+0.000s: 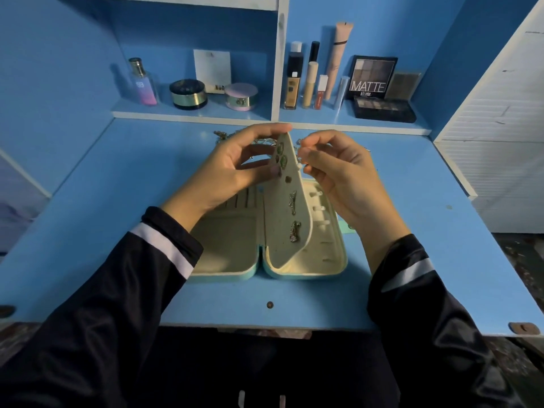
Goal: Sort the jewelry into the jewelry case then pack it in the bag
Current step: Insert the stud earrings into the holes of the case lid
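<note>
Case flap is pinched upright over the desk by left hand for rear access. Small piece, probably an earring, is pinched by right hand.

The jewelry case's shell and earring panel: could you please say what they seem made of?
Jewelry case shell: likely smooth faux leather or plastic, judging by its even mint sheen. Earring panel: probably matte cream velvet or felt, showing no gloss.

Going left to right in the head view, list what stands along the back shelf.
perfume bottle → black jar with gold band → pink-lidded jar → foundation bottle → beige concealer tube → red lip gloss → MATTE palette
</note>
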{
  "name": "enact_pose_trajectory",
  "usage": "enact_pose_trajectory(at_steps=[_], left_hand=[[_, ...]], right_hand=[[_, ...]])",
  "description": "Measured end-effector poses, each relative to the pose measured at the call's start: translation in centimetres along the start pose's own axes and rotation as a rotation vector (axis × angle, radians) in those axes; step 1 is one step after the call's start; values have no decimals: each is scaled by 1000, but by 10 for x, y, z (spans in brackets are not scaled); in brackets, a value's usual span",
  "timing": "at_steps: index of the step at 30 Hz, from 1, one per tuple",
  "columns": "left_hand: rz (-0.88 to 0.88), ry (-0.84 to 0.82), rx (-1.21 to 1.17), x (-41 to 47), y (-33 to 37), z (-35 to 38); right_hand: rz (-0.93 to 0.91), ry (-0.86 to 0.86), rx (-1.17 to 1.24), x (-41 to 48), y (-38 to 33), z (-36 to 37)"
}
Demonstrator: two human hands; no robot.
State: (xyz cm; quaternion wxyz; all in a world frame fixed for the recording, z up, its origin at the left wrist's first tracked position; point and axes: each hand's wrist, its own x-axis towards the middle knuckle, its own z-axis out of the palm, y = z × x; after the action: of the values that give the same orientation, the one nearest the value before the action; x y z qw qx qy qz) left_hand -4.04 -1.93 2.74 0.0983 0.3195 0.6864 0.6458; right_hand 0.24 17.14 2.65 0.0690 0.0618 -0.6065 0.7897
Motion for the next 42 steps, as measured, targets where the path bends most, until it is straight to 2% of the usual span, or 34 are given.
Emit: enact_pose_trajectory(at_steps=[17, 42], left_hand=[[18, 63, -82, -7, -9, -13], [11, 78, -60, -8, -9, -13]], right_hand=[[50, -111, 44, -4, 19, 6], [39, -105, -50, -10, 29, 12]])
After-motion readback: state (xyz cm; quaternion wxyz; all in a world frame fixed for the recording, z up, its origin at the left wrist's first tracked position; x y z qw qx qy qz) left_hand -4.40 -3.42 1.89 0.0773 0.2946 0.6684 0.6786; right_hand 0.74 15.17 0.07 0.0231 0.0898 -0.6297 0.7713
